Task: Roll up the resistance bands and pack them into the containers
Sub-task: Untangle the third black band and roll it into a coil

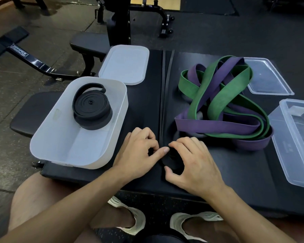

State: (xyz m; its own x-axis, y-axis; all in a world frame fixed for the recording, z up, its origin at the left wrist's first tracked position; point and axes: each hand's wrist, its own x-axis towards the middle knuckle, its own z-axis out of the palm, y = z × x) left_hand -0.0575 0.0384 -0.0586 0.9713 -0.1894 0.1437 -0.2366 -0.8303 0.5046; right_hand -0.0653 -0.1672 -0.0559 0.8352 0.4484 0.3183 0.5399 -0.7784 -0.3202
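A long black band (pixel 166 88) lies stretched away from me down the middle of the black padded surface. Its near end is a small roll (pixel 172 157) between my hands. My right hand (pixel 191 162) curls fingers and thumb round the roll. My left hand (pixel 139 153) pinches the band beside it, thumb pointing right. A white container (pixel 63 146) at the left holds a rolled black band (pixel 92 107). A tangled purple band (pixel 218 122) and green band (pixel 216 95) lie at the right.
The white lid (pixel 125 65) lies behind the white container. A clear lid (pixel 268 79) and a clear container (pixel 295 146) sit at the right edge. Gym benches and a machine frame (pixel 119 21) stand behind. My knees and shoes are below the padded surface.
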